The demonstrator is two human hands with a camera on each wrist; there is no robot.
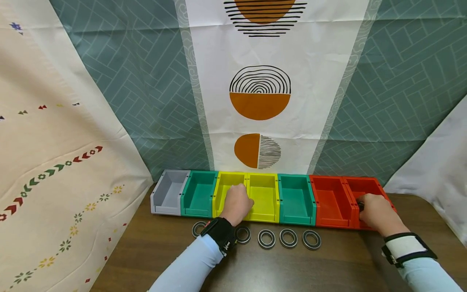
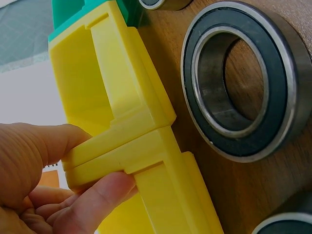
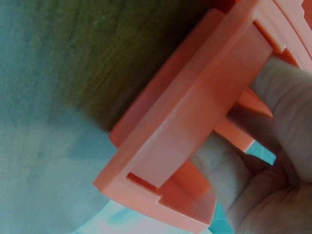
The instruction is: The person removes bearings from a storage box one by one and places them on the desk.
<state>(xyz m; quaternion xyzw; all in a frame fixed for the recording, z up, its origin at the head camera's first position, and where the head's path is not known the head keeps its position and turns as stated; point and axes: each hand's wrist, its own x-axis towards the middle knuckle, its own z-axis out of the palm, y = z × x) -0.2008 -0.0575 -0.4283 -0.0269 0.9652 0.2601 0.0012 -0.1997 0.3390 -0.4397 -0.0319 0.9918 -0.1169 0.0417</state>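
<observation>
My left hand (image 1: 236, 205) pinches the adjoining side walls of the two yellow bins, the left yellow bin (image 1: 228, 178) and the right yellow bin (image 1: 263, 200). The left wrist view shows the thumb on one side of the walls and the fingers on the other. A bearing (image 2: 239, 83) lies on the table close by. My right hand (image 1: 377, 213) reaches into the rightmost red bin (image 1: 361, 184), fingers bent downward. A dark, ring-like piece, seemingly a bearing (image 1: 360, 205), shows at its fingertips; most of it is hidden. The right wrist view shows the red bin's front lip (image 3: 204, 107) beside the fingers.
Several bearings (image 1: 266, 239) lie in a row on the brown table (image 1: 292, 269) before the bins. The row also has a grey bin (image 1: 169, 194), two green bins (image 1: 198, 194) and another red bin (image 1: 332, 200). A patterned cloth (image 1: 255, 52) hangs behind.
</observation>
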